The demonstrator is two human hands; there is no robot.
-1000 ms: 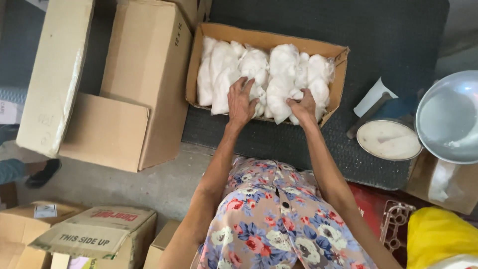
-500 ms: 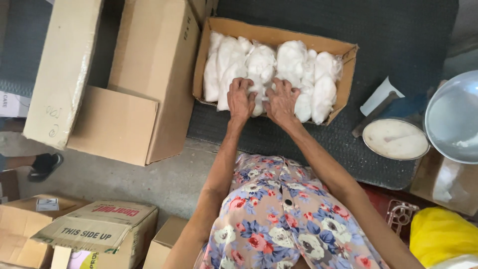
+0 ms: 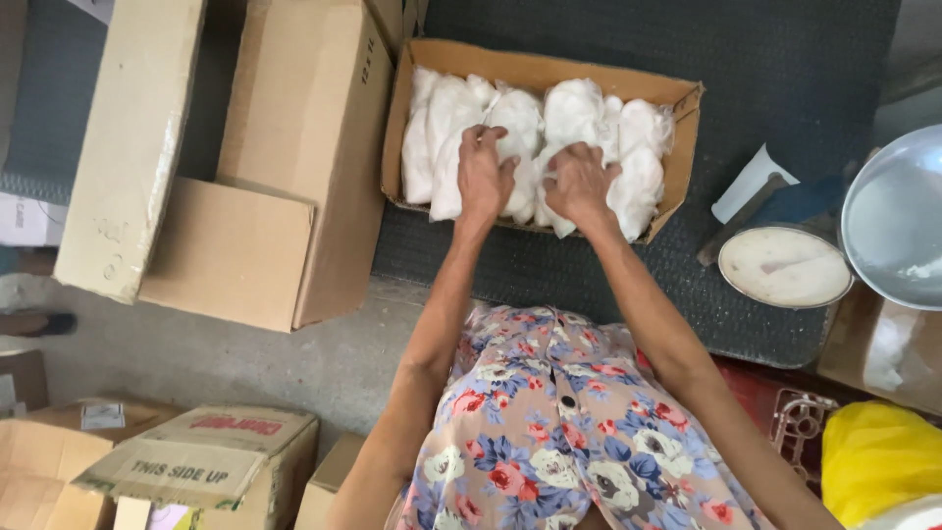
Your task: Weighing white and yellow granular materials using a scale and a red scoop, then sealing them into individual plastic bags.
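Both hands down in a carton of white bagged bundles.

Left hand (image 3: 484,177) curled on one white bundle (image 3: 515,147) mid-row; right hand (image 3: 581,185) just beside, fingers pinching the clear wrap of the next bundle (image 3: 572,116). All inside the shallow cardboard box (image 3: 549,71) on the dark mat (image 3: 785,79). Further right, a round lidded tub (image 3: 785,267) and metal bowl (image 3: 898,221); left, a large open carton (image 3: 304,147).
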